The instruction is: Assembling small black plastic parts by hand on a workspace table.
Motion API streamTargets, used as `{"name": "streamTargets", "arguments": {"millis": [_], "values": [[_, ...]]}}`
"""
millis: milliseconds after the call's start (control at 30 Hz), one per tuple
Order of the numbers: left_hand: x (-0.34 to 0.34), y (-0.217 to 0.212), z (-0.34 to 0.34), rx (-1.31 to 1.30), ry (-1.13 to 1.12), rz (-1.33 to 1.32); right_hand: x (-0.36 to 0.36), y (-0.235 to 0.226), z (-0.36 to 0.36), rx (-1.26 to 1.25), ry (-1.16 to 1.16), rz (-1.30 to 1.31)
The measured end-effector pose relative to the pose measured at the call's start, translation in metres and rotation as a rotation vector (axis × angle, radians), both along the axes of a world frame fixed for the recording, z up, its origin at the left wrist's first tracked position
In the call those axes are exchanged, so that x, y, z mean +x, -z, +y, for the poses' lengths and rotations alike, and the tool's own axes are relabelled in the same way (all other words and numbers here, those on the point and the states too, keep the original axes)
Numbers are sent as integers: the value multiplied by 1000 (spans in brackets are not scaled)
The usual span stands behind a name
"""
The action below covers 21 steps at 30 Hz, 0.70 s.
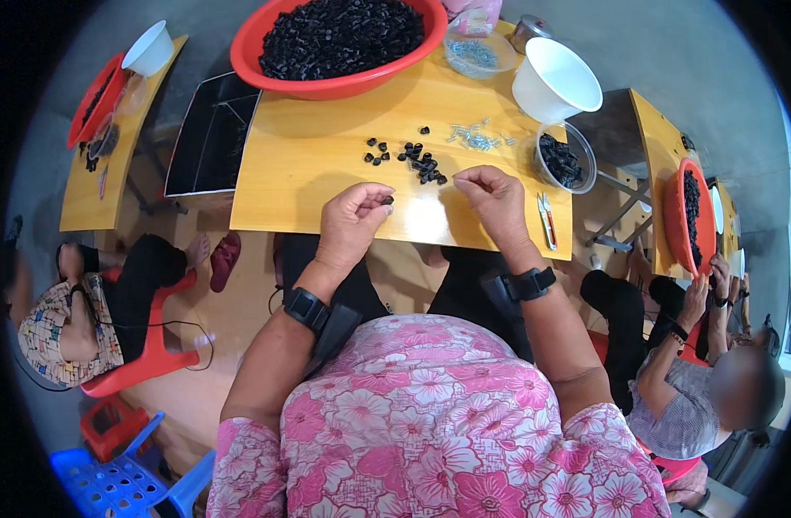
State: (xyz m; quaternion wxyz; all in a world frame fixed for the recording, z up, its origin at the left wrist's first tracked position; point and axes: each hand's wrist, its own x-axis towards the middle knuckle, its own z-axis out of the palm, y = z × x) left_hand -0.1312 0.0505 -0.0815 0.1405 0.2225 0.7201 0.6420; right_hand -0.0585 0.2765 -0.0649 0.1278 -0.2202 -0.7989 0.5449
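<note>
My left hand [352, 220] is over the table's near edge, thumb and fingertips closed on a small black plastic piece [387, 200]. To its right, my right hand [495, 200] has thumb and forefinger pinched together; what sits between them, if anything, is too small to make out. Between and beyond the hands lies a loose cluster of black plastic pieces [423, 164], with a few more [376, 153] to the left. Small silvery metal pieces [477, 136] are scattered farther right. Red-handled snips [547, 222] lie right of my right hand.
On the yellow table [300, 164] stand a red basin [343, 87] heaped with black pieces, a tub [480, 56] of metal pieces, a white bucket [557, 82] and a clear tub [568, 160] of black pieces. A black bin [207, 142] adjoins the left edge. Other people sit at both sides.
</note>
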Motion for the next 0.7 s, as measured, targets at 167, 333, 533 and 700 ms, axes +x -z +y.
{"name": "streamTargets", "arguments": {"millis": [167,333,533,700], "values": [[-2,8,-2,-15,-33,-19,-12,-7,-36,428,-198,147],[-1,1,0,-20,-44,-7,-30,-10,-51,779,-222,153],[-1,3,-3,1,-13,-31,-38,-12,-52,915,-249,-12],[-2,7,-3,33,-32,-18,-40,-12,-54,968,-269,-42]]}}
